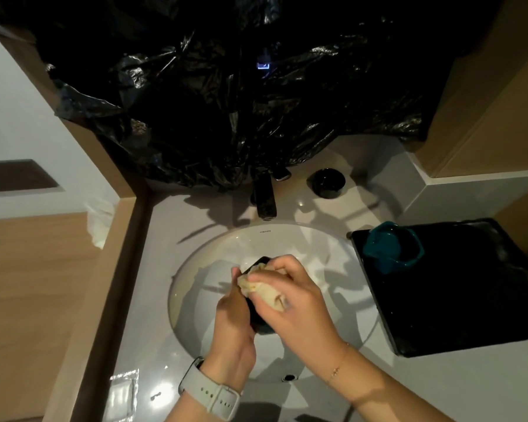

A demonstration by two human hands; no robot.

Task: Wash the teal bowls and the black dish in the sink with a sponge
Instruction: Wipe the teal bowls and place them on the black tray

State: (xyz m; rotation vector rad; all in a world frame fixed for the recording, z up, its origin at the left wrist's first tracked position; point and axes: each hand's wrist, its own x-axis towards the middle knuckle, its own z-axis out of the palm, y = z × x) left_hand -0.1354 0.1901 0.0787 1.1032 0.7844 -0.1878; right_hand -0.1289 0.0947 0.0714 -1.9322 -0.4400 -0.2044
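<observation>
Over the white sink basin [333,269], my left hand [232,315] grips the black dish [258,321] on edge, fingers curled round its left side. My right hand [299,303] holds a pale yellow sponge [256,284] pressed against the top of the dish. Most of the dish is hidden between my hands. Teal bowls [392,246] lie stacked and tilted on the black tray [470,300] to the right of the basin.
A dark faucet [264,196] stands behind the basin, with a round black cup [328,181] to its right. Black plastic sheeting [241,95] hangs above. A clear packet [121,397] lies on the counter at front left. Wooden panels flank both sides.
</observation>
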